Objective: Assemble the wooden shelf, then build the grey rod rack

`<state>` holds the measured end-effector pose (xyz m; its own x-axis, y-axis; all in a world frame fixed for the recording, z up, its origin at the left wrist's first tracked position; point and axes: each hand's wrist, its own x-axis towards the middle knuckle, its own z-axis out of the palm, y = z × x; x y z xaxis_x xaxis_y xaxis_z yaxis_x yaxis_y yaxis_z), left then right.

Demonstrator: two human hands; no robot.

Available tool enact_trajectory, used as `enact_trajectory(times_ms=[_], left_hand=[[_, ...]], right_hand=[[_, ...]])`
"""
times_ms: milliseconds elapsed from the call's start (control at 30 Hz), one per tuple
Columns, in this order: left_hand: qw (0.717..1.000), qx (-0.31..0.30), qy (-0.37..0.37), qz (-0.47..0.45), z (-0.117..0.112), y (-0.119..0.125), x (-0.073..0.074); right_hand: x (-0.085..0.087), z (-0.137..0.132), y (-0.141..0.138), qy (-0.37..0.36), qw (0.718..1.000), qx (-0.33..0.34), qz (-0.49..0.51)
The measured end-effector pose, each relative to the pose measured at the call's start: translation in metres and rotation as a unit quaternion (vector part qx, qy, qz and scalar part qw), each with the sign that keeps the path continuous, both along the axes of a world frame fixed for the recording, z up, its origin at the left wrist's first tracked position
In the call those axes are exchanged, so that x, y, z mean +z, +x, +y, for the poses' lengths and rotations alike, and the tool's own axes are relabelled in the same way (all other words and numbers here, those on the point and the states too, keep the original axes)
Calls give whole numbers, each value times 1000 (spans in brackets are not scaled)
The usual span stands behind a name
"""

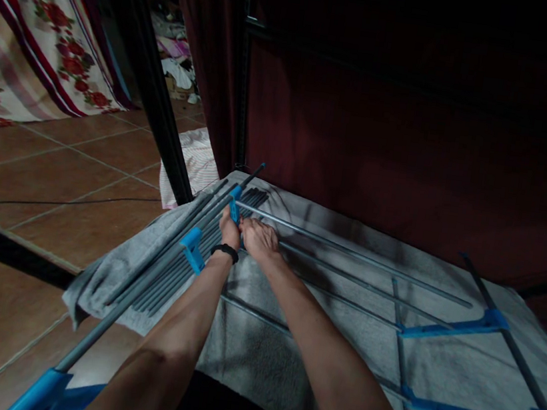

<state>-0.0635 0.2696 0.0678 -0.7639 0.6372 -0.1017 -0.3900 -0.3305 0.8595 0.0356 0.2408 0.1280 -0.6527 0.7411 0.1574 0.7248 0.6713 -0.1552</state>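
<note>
The left hand (230, 229), with a black wristband (225, 250) just behind it, is seen closed around a blue connector (234, 205) that sits at its fingertips, on a long grey pole (112, 319) running past the hand and back along the outside of the forearm. The right hand (260, 237) is held just beside the left, nearly touching it, with its fingers bent down and narrow over the near end of a thin metal rod (344, 278) that leads away on its outer side. Whether that rod is actually gripped cannot be told, since the fingertips are hidden. A bundle of loose rods (162, 284) lies to the outside of the left wrist, and a second blue clip (193, 248) is fixed on the pole just behind that hand. Everything is laid on a grey towel (253, 357) beneath both forearms, and more blue brackets (454, 326) lie well out beyond the right elbow. The step in hand is judged to be the seating of a rod end in the connector. The next move would call for the connector to be held steady by the left hand while the rod end is lined up squarely with its socket and pressed straight in, without the pole being twisted.
</note>
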Motion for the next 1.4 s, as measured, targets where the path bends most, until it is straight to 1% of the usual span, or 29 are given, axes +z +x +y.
enact_trajectory(times_ms=[100,200,333,433,533,700,967,1133,1267,1400], left_hand=[[1000,13,-6,8,-1,3,-2],[1000,9,-13,21,-2,5,-2],[999,-2,-38,14,-8,9,4],[999,-6,-37,36,-15,15,9],[998,-7,-37,57,-20,21,13],[998,-5,-45,51,-21,22,18],[997,-1,-44,61,-19,21,13],[996,-5,-44,74,-18,19,11],[996,-7,-47,80,-17,18,8],[996,8,-51,78,-17,19,7]], right_hand=[[-3,2,4,-28,999,-16,8],[-2,1,7,-29,999,-15,35],[1,2,14,-30,997,6,70],[0,5,18,-54,994,19,92],[-3,8,19,-81,990,3,113],[-7,10,20,-96,985,-8,143],[-7,10,18,-100,985,-25,138],[-5,10,18,-82,986,-23,144],[-4,9,19,-81,985,-29,147],[-4,8,17,-76,986,-37,142]])
